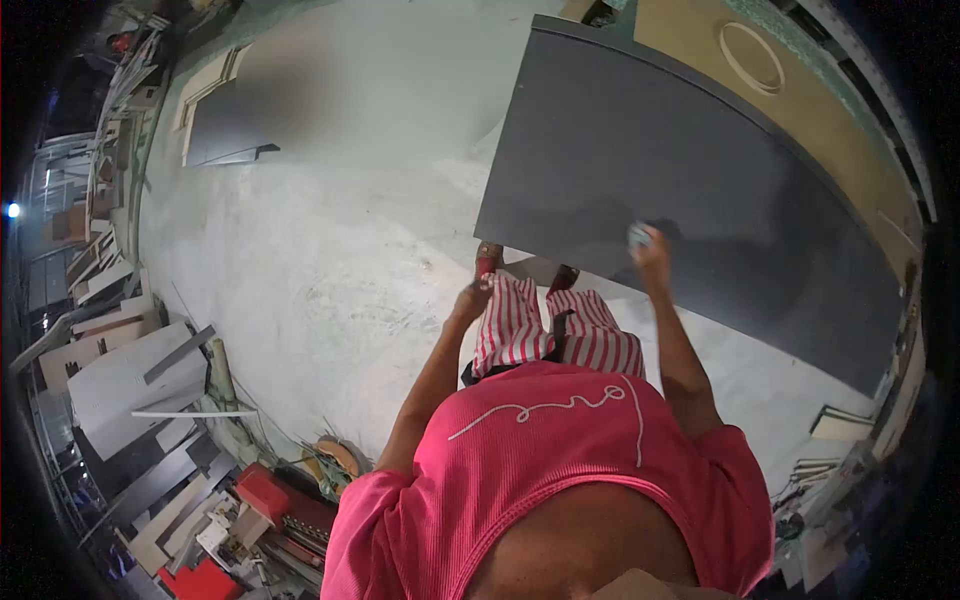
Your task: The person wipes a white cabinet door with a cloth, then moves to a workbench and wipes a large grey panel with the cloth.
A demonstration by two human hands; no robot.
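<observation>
A large dark grey board (640, 150) lies in front of me, its near edge just beyond my feet. My right hand (653, 262) is over its near part, closed around a small pale bluish wad (638, 236) that looks like a cloth. The wad is slightly blurred and seems to touch the board. Down beside my left trouser leg (512, 322) is my left hand (472, 299), its fingers curled near the knee. Whatever those fingers hold, if anything, is hidden.
Behind the grey board is a tan panel (690, 30) with a ring-shaped object (752, 58). Another grey panel (225, 122) lies at the far left. Offcuts and a white sheet (135, 385) crowd the left side, with a red box (262, 492) nearer me.
</observation>
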